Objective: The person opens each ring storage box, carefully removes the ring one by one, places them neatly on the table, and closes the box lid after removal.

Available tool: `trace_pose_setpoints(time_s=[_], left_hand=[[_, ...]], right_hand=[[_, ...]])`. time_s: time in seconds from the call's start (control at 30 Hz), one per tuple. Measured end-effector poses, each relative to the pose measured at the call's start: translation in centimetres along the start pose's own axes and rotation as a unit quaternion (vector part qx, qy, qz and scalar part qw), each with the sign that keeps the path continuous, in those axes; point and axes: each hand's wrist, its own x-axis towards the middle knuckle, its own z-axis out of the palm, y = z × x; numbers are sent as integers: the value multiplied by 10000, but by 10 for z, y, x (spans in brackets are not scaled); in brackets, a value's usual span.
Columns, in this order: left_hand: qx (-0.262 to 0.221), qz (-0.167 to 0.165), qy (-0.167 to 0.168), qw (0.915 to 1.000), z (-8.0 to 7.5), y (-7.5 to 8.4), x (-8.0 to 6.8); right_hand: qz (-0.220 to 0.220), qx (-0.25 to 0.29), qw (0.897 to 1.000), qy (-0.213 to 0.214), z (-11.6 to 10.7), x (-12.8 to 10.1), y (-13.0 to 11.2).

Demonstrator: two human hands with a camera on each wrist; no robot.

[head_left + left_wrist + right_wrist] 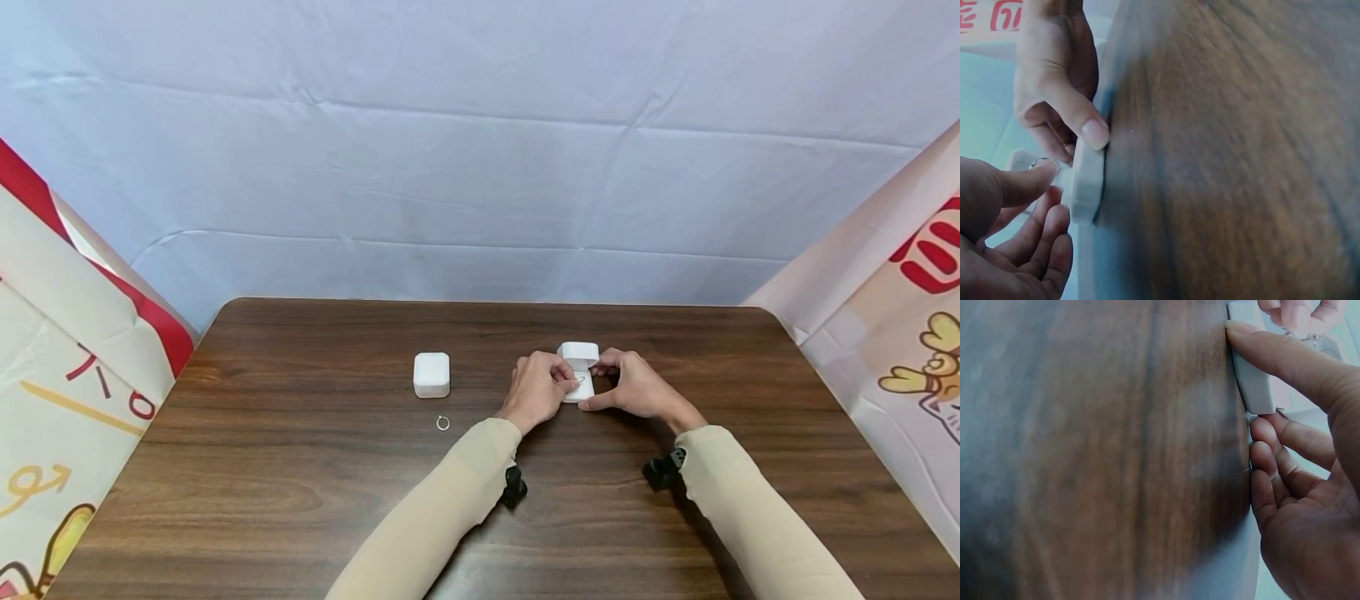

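Though both hands crowd it, the open box (579, 367) sits at table (300, 500) centre, its inside largely hidden. Left: closed box (431, 374), loose ring (442, 423). Left hand (536, 389) pinches a ring (1043, 164) at the box; right hand (636, 385) grips the base. Side-banner writing illegible.

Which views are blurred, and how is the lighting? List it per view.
Head view: sharp, even soft light, faint shadows under the open ring box and closed box. Left wrist view: the table smeared, fingers clearer. Right wrist view: wood blurred, no glare.
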Motion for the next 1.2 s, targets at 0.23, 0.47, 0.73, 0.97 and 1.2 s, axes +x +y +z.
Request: trace_pose_setpoints(time_s=[0.23,0.47,0.73,0.97,1.2], left_hand=[[93,203,-306,9993,-7,8,-6],[397,466,-473,9970,-13,10,-11],[640,369,-896,9932,-22,14,-19],[809,-35,-1452,9861,-25,14,-22],[1150,-537,-1733,9767,-27,15,-24]], right_hand=[[-49,38,10000,-3,0,-1,1],[-115,30,9999,44,1,-1,0],[-267,-48,9996,109,1,-1,1],[-129,-124,9998,95,1,0,0],[-66,-121,9998,138,2,0,0]])
